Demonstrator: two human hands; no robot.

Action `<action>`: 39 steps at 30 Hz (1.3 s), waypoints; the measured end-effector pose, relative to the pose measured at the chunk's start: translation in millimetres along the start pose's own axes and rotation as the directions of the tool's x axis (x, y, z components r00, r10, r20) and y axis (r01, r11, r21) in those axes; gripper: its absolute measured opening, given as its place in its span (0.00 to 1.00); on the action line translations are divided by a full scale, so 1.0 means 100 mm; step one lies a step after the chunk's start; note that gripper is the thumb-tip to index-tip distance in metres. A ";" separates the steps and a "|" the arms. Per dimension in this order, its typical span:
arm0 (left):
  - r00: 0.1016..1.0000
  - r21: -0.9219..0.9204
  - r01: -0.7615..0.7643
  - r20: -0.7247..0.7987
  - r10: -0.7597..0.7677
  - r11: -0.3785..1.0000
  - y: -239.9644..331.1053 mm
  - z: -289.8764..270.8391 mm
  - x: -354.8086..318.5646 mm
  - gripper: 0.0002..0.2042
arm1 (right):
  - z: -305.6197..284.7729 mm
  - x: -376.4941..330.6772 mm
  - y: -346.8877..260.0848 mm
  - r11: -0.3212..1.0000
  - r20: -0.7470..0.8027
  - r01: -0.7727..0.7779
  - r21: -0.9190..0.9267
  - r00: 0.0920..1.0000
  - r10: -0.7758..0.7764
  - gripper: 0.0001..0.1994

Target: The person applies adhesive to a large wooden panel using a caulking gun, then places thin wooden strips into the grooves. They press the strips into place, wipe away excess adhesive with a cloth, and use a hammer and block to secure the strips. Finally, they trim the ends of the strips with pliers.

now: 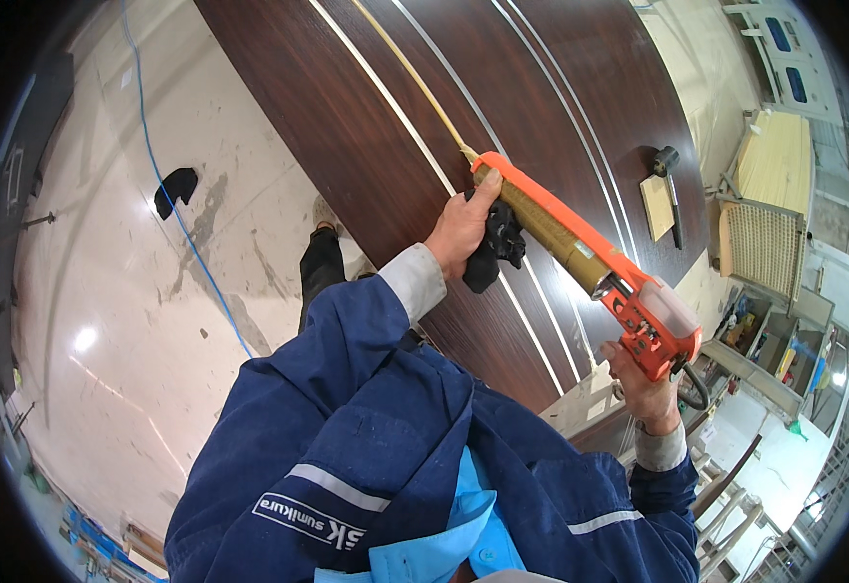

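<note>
An orange caulking gun [580,238] with a gold-brown cartridge [551,228] lies slantwise over a dark wood-grain panel [366,136]. My left hand [458,231] is closed round its front end, thumb on top. A crumpled black cloth [494,248] hangs from that same hand beneath the cartridge. At the rear, my right hand [643,389] grips the gun's handle, which the fingers partly hide. The nozzle [468,154] touches or nearly touches one of the panel's pale grooves. From there a yellowish bead [410,78] runs along the groove toward the far edge.
On the panel's right lie a black-headed mallet [674,189] and a small wooden board [657,207]. A blue hose [167,194] and a black cloth piece [176,191] lie on the left floor. Tool trays [769,360] stand right, near a woven-faced box [760,248].
</note>
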State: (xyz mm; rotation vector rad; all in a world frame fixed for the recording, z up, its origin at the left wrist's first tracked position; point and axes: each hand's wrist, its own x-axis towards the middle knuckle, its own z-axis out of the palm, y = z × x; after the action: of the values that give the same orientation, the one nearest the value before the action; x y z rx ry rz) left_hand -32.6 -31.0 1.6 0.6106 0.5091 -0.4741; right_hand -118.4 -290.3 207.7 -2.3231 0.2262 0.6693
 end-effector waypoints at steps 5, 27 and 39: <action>1.000 -0.043 0.014 -0.011 -0.014 0.999 -0.16 0.05 -0.03 0.27 | 0.04 -0.07 0.16 0.996 -0.070 0.070 0.059 0.995 -0.066 0.06; 0.999 -0.019 0.047 0.010 -0.046 0.999 -0.57 0.17 -0.18 0.27 | -0.17 -0.28 0.41 0.999 0.058 0.048 -0.019 0.997 -0.047 0.08; 0.999 -0.026 -0.006 0.043 0.007 1.000 -0.97 0.27 -0.31 0.30 | -0.27 -0.52 0.79 0.997 0.025 0.060 0.047 0.998 -0.061 0.07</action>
State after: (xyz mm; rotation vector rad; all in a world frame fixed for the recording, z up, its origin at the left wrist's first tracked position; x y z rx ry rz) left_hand -101.7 -110.1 -1.9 0.5761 0.4712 -0.4731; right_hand -178.3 -367.8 205.6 -2.2662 0.1567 0.6576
